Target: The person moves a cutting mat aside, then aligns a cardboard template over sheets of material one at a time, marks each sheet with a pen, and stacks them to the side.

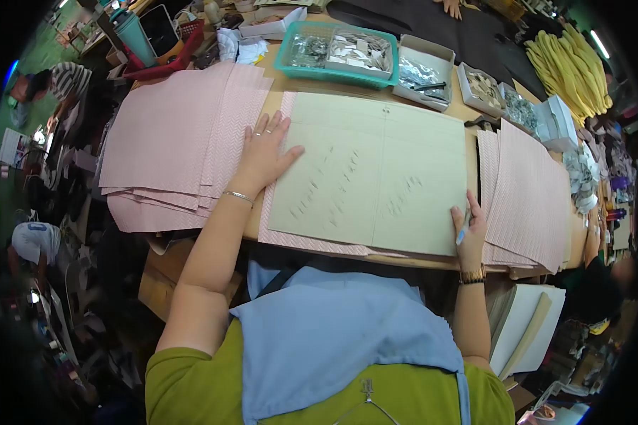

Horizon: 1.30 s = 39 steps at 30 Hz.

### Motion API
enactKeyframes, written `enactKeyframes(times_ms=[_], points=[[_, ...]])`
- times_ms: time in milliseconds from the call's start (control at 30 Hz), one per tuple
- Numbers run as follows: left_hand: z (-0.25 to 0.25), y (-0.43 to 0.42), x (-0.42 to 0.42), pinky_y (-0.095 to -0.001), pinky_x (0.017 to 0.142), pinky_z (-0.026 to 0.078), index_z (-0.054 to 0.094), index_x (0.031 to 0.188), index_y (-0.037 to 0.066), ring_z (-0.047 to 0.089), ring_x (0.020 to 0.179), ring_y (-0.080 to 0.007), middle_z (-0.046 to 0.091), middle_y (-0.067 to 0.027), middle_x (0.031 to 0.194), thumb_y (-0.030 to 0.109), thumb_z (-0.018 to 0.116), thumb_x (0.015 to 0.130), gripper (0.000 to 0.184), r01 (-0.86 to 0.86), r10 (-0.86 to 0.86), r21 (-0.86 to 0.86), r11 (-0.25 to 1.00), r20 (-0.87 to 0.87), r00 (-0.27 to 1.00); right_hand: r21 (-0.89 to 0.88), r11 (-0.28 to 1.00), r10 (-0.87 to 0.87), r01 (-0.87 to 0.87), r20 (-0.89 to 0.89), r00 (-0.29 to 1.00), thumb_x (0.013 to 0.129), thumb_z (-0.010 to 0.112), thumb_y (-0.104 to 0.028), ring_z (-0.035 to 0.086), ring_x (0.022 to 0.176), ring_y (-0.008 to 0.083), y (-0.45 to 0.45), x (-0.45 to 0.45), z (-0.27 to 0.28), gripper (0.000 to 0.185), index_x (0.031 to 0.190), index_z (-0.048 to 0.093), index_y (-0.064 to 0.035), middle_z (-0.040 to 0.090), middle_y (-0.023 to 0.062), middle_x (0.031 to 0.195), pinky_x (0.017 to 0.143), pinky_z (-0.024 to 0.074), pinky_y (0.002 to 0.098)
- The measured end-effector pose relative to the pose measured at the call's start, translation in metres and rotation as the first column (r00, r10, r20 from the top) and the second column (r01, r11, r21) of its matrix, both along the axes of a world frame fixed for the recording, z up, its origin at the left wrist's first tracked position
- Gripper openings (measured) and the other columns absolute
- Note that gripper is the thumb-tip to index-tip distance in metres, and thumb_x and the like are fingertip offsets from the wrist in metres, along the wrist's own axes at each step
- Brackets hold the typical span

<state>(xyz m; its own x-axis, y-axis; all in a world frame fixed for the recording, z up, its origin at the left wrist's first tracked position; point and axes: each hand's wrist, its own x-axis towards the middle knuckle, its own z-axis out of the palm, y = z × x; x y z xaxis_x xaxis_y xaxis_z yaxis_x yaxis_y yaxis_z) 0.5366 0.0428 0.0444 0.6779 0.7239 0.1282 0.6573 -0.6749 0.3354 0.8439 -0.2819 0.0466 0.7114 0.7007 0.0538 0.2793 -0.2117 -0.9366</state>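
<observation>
Most of a pink zigzag-textured sheet [308, 241] is hidden beneath the grey-green cardboard template [422, 145]; only strips show along the left and near edges. The handwriting [344, 170] on the template is too faint to read, and fingers cover part of a slim light-blue pen [462, 236]. The template lies on the table [254, 225] between the person's hands, which are well apart: the left hand [266, 152] rests with fingers spread at its left edge, while the right hand [469, 230], curled about the pen, is at its right edge. Its long axis runs left to right, the right end slightly nearer the person.
</observation>
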Motion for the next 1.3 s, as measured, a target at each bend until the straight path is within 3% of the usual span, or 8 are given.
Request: enactKeyframes(times_ms=[533,633,733,833,900,967,1033,1300], points=[[-0.002,-0.005,-0.004,-0.0577,0.113,0.018,0.04,0.143,0.008,0.024,0.143,-0.0346,0.032,-0.0174,0.152,0.044,0.064,0.082,0.075,-0.008,0.008,0.001,1.0,0.037,0.999,-0.049,0.998,0.029,-0.032,-0.065,0.997,0.091,0.065,-0.008,0.055,0.113,0.0145,-0.008,-0.005,0.007,0.053,0.139,0.044,0.0041,0.057,0.0129,0.13,0.098,0.0415,0.0261],[-0.002,-0.006,-0.003,-0.0579,0.112,0.019,0.04,0.143,0.007,0.026,0.142,-0.0344,0.033,-0.0171,0.152,0.042,0.063,0.082,0.074,-0.032,0.032,0.027,0.999,0.007,0.999,-0.073,0.997,0.025,-0.025,0.005,1.0,0.091,0.065,-0.007,0.058,0.103,0.0131,-0.007,-0.006,0.009,0.048,0.134,0.049,0.0035,0.062,0.01,0.118,0.091,0.0449,0.0247],[-0.003,-0.008,-0.002,-0.0577,0.112,0.021,0.039,0.143,0.007,0.027,0.142,-0.0336,0.034,-0.0165,0.151,0.04,0.063,0.083,0.072,-0.043,0.044,0.056,0.998,-0.017,0.999,-0.258,0.963,-0.058,0.073,0.067,0.996,0.09,0.066,-0.008,0.057,0.098,0.0152,0.0,-0.006,0.038,0.04,0.127,0.054,0.002,0.062,0.0098,0.106,0.086,0.0466,0.0268],[-0.002,-0.008,-0.002,-0.0573,0.112,0.021,0.039,0.143,0.007,0.028,0.142,-0.0325,0.034,-0.0158,0.151,0.039,0.063,0.083,0.072,-0.036,0.038,0.071,0.997,-0.026,0.999,0.061,0.995,-0.083,0.081,0.025,0.996,0.09,0.067,-0.011,0.057,0.09,0.0156,0.014,0.014,0.029,0.034,0.119,0.057,0.0016,0.06,0.0075,0.095,0.078,0.0479,0.028],[-0.002,-0.008,-0.001,-0.0569,0.112,0.021,0.04,0.142,0.007,0.028,0.141,-0.0323,0.034,-0.0157,0.151,0.04,0.064,0.082,0.072,-0.027,0.028,0.065,0.998,-0.014,1.0,0.055,0.998,-0.023,0.009,0.262,0.965,0.088,0.069,-0.014,0.059,0.09,0.0171,0.029,0.036,0.013,0.036,0.12,0.058,0.0005,0.062,0.0089,0.099,0.076,0.0491,0.0296],[-0.002,-0.007,-0.002,-0.0564,0.113,0.02,0.042,0.141,0.005,0.029,0.141,-0.0325,0.036,-0.016,0.15,0.042,0.066,0.081,0.074,-0.029,0.028,0.053,0.998,0.009,1.0,0.05,0.999,-0.006,-0.006,0.239,0.971,0.085,0.072,-0.018,0.061,0.097,0.0222,0.052,0.047,0.005,0.039,0.119,0.06,-0.003,0.064,0.0124,0.105,0.081,0.0497,0.0324],[-0.003,-0.006,-0.002,-0.0564,0.113,0.02,0.042,0.141,0.006,0.029,0.141,-0.032,0.036,-0.0153,0.151,0.041,0.067,0.08,0.074,-0.025,0.024,0.039,0.999,0.027,0.999,-0.08,0.994,0.108,-0.078,0.506,0.856,0.082,0.075,-0.022,0.06,0.108,0.0288,0.074,0.059,0.011,0.042,0.118,0.061,-0.006,0.064,0.0172,0.116,0.091,0.049,0.0354],[0.0,-0.005,-0.001,-0.0571,0.112,0.02,0.045,0.141,0.011,0.031,0.141,-0.0317,0.037,-0.0148,0.151,0.037,0.072,0.078,0.073,-0.02,0.019,0.006,1.0,0.063,0.998,-0.156,0.982,0.177,-0.109,0.534,0.827,0.079,0.076,-0.03,0.055,0.117,0.0352,0.094,0.074,-0.001,0.046,0.116,0.062,-0.0077,0.06,0.0122,0.129,0.099,0.045,0.0405]])
